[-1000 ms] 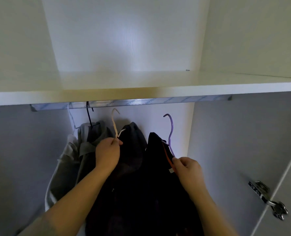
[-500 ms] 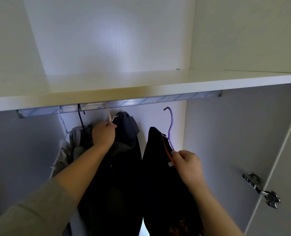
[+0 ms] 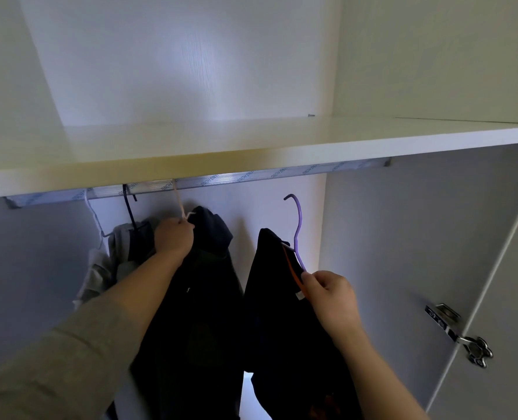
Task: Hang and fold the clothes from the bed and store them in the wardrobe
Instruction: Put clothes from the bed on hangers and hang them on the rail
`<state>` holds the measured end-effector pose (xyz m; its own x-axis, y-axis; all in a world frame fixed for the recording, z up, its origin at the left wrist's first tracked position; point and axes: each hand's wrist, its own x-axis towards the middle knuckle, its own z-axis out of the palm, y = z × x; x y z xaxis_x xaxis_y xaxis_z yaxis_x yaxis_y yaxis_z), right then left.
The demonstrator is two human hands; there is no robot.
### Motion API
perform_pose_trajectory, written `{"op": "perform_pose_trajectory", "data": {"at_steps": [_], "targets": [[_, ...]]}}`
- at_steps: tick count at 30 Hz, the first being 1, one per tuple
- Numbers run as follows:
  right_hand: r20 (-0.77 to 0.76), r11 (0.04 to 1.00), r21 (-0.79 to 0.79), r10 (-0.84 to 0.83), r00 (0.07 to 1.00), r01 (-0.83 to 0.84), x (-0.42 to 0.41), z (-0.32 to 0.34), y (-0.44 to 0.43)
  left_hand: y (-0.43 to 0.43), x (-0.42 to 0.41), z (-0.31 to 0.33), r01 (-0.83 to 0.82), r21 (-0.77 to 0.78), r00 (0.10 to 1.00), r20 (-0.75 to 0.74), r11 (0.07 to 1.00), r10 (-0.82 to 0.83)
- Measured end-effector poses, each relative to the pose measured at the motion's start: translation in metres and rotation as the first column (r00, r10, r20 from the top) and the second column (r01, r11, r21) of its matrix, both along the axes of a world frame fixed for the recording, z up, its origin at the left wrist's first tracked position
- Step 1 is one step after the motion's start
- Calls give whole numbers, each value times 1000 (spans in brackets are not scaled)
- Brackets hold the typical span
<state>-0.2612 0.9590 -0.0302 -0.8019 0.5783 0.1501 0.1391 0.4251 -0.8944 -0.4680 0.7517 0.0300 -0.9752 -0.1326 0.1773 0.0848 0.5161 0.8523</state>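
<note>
A: Head view. Checked the left hand [image 3: 174,237] first?

B: Confirmed. Found it curled tight round the neck of the cream hanger [image 3: 179,204], just under the rail [image 3: 251,176]. Could not verify seating of the hook: hidden behind the front edge of the shelf [image 3: 282,150], though probably over the rail.

A: Load on that hanger?

B: Logged one dark hooded garment [image 3: 203,298], hanging straight down inside the wardrobe [image 3: 403,253], collar touching the knuckles.

A: And the right hand [image 3: 330,294]?

B: Found thumb and forefinger pinched on the lower arm of the purple hanger [image 3: 297,228], at the orange-trimmed neckline of a second dark garment [image 3: 270,313]. Saw the remaining fingers curled in beneath. Held that hanger up below the rail, hook clear of it, to the right of the first garment with a gap between. Placed both garments in the hanging compartment, beneath the shelf.

A: Noted anything else on the rail?

B: Recorded a black hanger [image 3: 129,207] and a white hanger [image 3: 93,216] hooked at the left end, carrying grey clothing [image 3: 120,250] bunched just beside the left hand. Recorded a grey sleeve [image 3: 57,359] on the left forearm, and a metal hinge [image 3: 460,334] on the open door [image 3: 506,298] at lower right.
</note>
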Motion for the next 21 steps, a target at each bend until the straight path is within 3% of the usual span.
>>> {"op": "perform_pose_trajectory", "data": {"at_steps": [8, 15, 21], "targets": [[43, 999, -11, 44, 998, -44, -10, -3, -2, -3, 2, -5, 45, -41, 999, 8, 998, -45], [83, 995, 28, 93, 992, -96, -33, 15, -13, -7, 59, -41, 33, -75, 961, -270, 997, -52], [65, 991, -33, 132, 989, -130, -63, 37, -23, -11, 90, -62, 70, -13, 963, -259, 997, -71]]}}
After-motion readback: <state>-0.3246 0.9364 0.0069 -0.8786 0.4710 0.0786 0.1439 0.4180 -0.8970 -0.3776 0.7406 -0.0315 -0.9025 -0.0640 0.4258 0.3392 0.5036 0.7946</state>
